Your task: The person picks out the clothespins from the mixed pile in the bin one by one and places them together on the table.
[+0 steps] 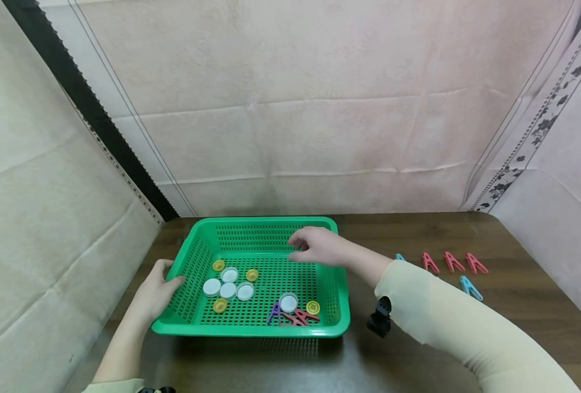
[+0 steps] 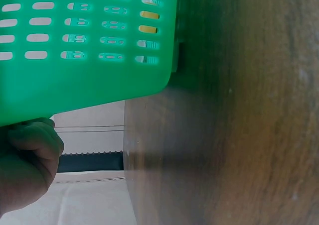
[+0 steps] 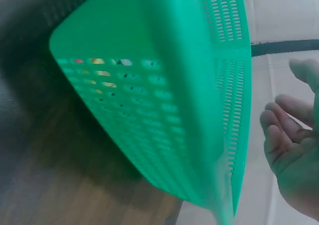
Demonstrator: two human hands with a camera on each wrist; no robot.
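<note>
A green plastic basket (image 1: pixel 192 328) with slotted walls stands on the wooden table. My left hand (image 1: pixel 154 292) grips its left rim, thumb on the inner side; in the left wrist view the fingers (image 2: pixel 37 140) curl at the rim. Over the basket's right part hovers my right hand (image 1: pixel 320 245), its fingers loosely bent and holding nothing, as the right wrist view shows too. Inside lie several white round caps (image 1: pixel 212 287) and yellow round pieces (image 1: pixel 220 305), mostly towards the left. Near the front right are a purple clothespin (image 1: pixel 274 313) and red clothespins (image 1: pixel 306 315).
On the table (image 1: pixel 418 322) to the right lie three red clothespins (image 1: pixel 452 262) in a row, with a blue clothespin (image 1: pixel 470 287) in front. Another blue one (image 1: pixel 399 257) is partly behind my right sleeve. Pale cloth (image 1: pixel 295 136) hangs behind and at both sides.
</note>
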